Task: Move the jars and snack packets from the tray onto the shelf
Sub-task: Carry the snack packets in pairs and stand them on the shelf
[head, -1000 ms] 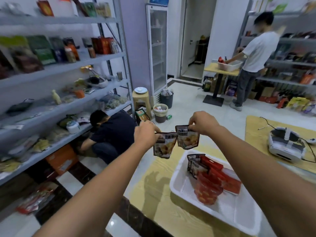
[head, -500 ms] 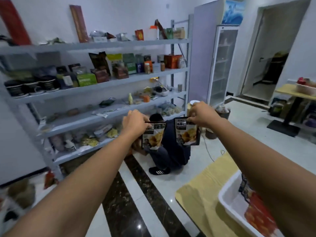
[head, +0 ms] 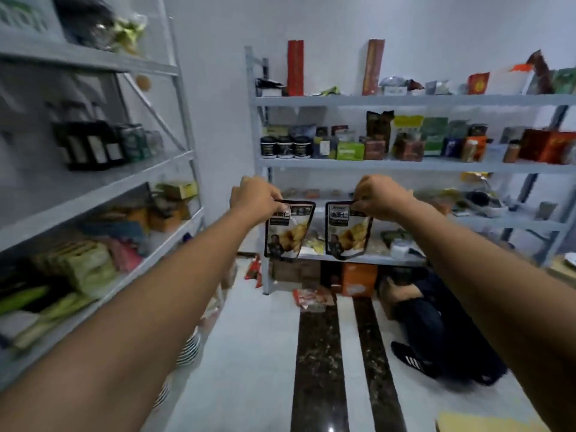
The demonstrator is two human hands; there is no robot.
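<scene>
My left hand point(head: 255, 194) pinches the top edge of a black-edged snack packet point(head: 288, 232) with a picture of yellow pieces on it. My right hand point(head: 381, 194) pinches the top of a second, matching snack packet point(head: 346, 233). Both packets hang upright side by side in the air, in front of the grey metal shelf point(head: 389, 163) against the far wall. That shelf holds black jars point(head: 284, 147) and several boxes and bags on its middle level. The tray is out of view.
A second grey shelf point(head: 103, 179) runs along the left, stocked with dark bottles and packets. A person in dark clothes point(head: 436, 322) crouches on the floor at the far shelf's lower right. Loose packets point(head: 311, 299) lie on the floor by the shelf leg. A yellow table corner point(head: 477, 424) shows at bottom right.
The view has swung left, away from the table and tray, to face the far shelf. Both hands still hold their packets, now carried higher and closer to the shelf.
</scene>
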